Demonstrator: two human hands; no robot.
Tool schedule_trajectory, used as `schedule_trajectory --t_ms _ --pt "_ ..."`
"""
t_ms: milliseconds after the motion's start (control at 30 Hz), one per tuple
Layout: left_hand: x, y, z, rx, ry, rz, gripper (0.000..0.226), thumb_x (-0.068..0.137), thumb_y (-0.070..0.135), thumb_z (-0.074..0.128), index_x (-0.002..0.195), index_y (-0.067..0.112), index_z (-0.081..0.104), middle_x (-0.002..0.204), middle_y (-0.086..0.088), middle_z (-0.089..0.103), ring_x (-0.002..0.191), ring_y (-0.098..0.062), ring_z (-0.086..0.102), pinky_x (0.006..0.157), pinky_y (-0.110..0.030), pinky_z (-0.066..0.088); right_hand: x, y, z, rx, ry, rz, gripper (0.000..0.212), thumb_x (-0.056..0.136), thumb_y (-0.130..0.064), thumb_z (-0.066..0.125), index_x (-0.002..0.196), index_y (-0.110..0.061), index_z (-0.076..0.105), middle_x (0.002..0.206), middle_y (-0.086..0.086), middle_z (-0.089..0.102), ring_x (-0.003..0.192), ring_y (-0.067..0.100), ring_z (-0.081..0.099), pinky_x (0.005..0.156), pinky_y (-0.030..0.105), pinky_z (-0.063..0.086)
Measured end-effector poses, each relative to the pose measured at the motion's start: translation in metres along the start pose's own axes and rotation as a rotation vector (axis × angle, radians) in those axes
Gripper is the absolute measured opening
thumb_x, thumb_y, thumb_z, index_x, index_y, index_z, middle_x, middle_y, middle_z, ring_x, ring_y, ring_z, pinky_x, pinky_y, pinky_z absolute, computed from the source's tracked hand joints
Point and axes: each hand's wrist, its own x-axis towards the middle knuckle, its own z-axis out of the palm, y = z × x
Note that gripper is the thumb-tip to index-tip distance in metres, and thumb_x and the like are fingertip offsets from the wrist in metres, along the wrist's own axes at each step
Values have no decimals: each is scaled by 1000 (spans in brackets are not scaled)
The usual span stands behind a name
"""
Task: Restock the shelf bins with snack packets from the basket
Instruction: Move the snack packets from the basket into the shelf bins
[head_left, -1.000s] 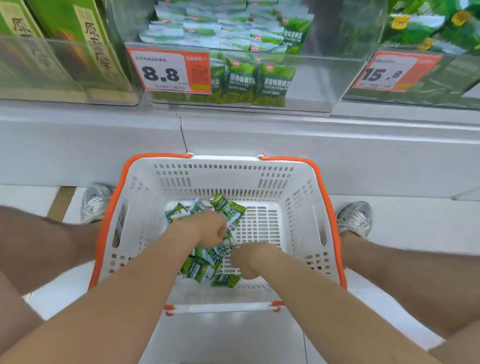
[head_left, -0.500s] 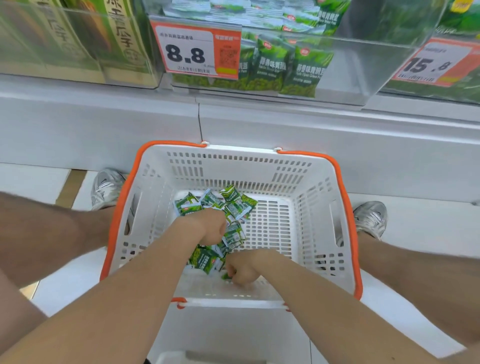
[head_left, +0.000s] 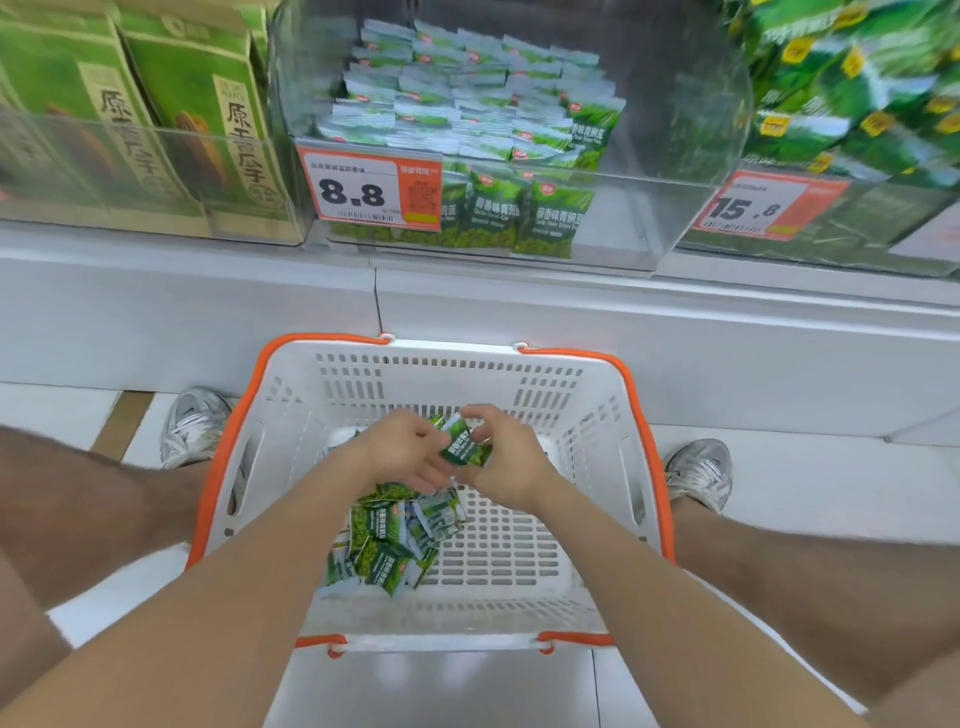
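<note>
Above the basket (head_left: 447, 375), a green snack packet (head_left: 465, 446) pinched between left hand (head_left: 408, 452) and right hand (head_left: 511, 465), fingers curled round it; heap of packets (head_left: 395, 545) toward its left wall.

Left hand (head_left: 402, 452) is seen from the back. Its fingers curl out of sight, so what they grip cannot be told. The packet (head_left: 464, 446) between the hands is partly covered by fingers of the right hand (head_left: 506, 460). Hands and forearms hide part of the pile of packets (head_left: 395, 545). Right bin (head_left: 857, 119) is blurred, and the small print on its price tag (head_left: 748, 208) is unreadable. Cartons (head_left: 197, 114) are cut off at the top and left edges.
</note>
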Motion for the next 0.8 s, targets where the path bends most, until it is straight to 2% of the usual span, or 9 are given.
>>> schedule_trajectory --t_ms 67,167,233,300,400,500,600,700,800 --pt "-7 10 -2 -91 83 108 32 106 30 61 118 2 69 101 -16 79 88 -23 79 72 -35 65 0 0 -4 83 54 -17 67 75 -29 93 132 -29 57 97 -16 58 90 2 57 72 20 46" --pt "-16 19 -4 -193 132 184 28 104 35 63 111 9 74 103 -8 79 92 -21 79 81 -42 65 2 2 -8 131 60 -20 53 67 -20 96 113 -26 69 93 -11 74 83 7 71 76 38 62" --pt "-19 23 -4 -211 141 203 30 105 36 61 109 9 74 102 -9 79 92 -23 79 81 -42 65 1 0 -9 147 33 -13 48 66 -19 97 108 -24 74 91 -8 77 82 10 74 80 44 63" --pt "-22 29 -4 -189 170 217 32 105 35 60 109 6 74 100 -16 78 88 -24 79 74 -37 66 0 -2 -10 203 -11 -31 43 69 -26 95 108 -25 76 94 -8 79 88 11 75 85 42 62" --pt "-26 36 -4 -154 195 241 34 106 33 60 105 4 76 95 -15 79 84 -23 79 72 -35 65 -2 -10 -14 327 -3 -36 26 91 -39 79 113 -26 76 102 -7 79 97 11 74 89 37 60" --pt "-29 39 -2 -179 152 253 37 108 36 54 105 5 76 95 -12 80 90 -23 79 80 -39 64 -5 -16 -23 407 31 -36 23 103 -32 65 116 -17 76 99 4 80 92 22 76 82 37 63" --pt "-31 43 -3 -194 160 265 41 108 39 53 105 4 75 92 -13 80 91 -23 79 82 -42 65 -6 -18 -26 448 35 -40 22 101 -30 69 116 -16 75 100 6 79 92 25 77 78 36 64" --pt "-33 51 -3 -189 238 333 38 107 38 56 96 7 75 78 -3 77 77 -20 76 75 -48 65 -2 -27 -28 354 149 -101 17 98 -38 69 104 -24 76 90 0 78 84 22 75 80 47 62" --pt "-36 74 1 -117 421 540 40 109 37 54 80 14 71 67 0 70 61 -20 67 58 -50 60 0 -52 -43 77 406 -265 16 99 -38 61 88 -27 64 68 -4 65 63 15 60 65 44 53"
